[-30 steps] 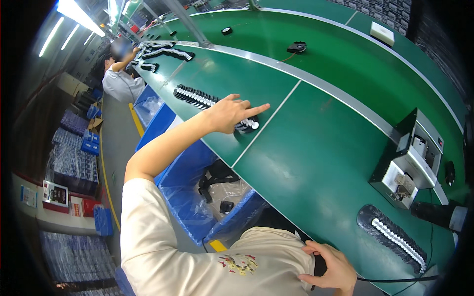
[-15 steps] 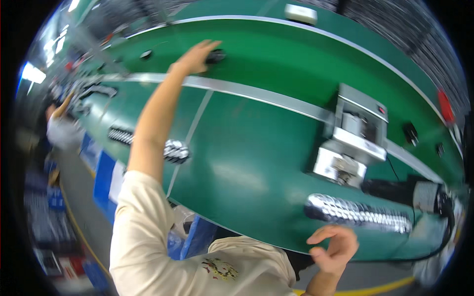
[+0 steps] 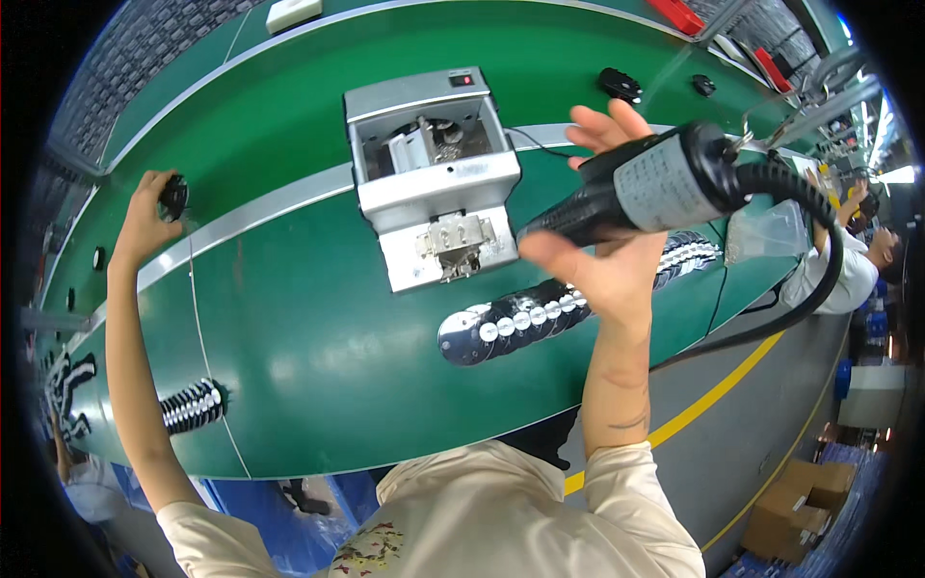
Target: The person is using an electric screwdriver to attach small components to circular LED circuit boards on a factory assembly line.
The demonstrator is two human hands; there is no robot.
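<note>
At the far left of the bench, my left hand (image 3: 147,220) is closed on a black computer mouse (image 3: 173,197), gripping it by its side over the bright green strip. My right hand (image 3: 617,275) is around a black electric screwdriver (image 3: 588,197) with a pale label and a thick coiled cable. Its thumb lies below the tool's narrow end, and its fingers stretch out apart behind the body. Left of the tool stands a silver screw feeder (image 3: 434,183) with loose screws in its hopper. Below my right hand runs a row of overlapping black rounded mouse parts with silver discs (image 3: 506,328).
A shorter row of similar parts (image 3: 196,405) lies by my left forearm. Black mice (image 3: 620,85) rest on the green strip (image 3: 540,58) behind the feeder. A clear plastic bag (image 3: 766,233) is at the right. Co-workers sit at both ends. Red bins (image 3: 677,14) stand at the back.
My view has swung to the right. My left hand, earlier reaching to the black mouse, now grips it. My right hand has risen from the bench's front edge to the screwdriver.
</note>
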